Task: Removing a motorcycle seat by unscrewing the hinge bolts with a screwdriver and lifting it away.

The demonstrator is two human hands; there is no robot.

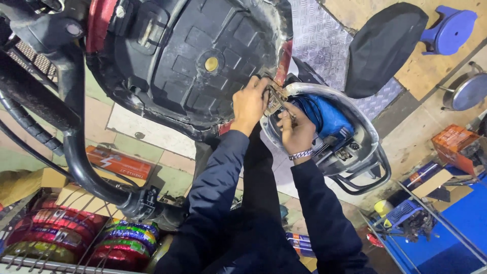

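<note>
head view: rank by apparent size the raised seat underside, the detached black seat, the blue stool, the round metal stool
Largest to smallest as they look:
1. raised seat underside, though it is nearest the camera
2. detached black seat
3. blue stool and round metal stool: look alike, and the frame edge crops the metal one, so unranked

Even, bright overhead light, no hard shadows. Mild glare on the chrome rim (324,91) and checker-plate floor (314,40). Strong wide-angle bending at edges. Centre sharp; black underside panel (193,56) reads dark, low detail. Corners slightly soft.
</note>
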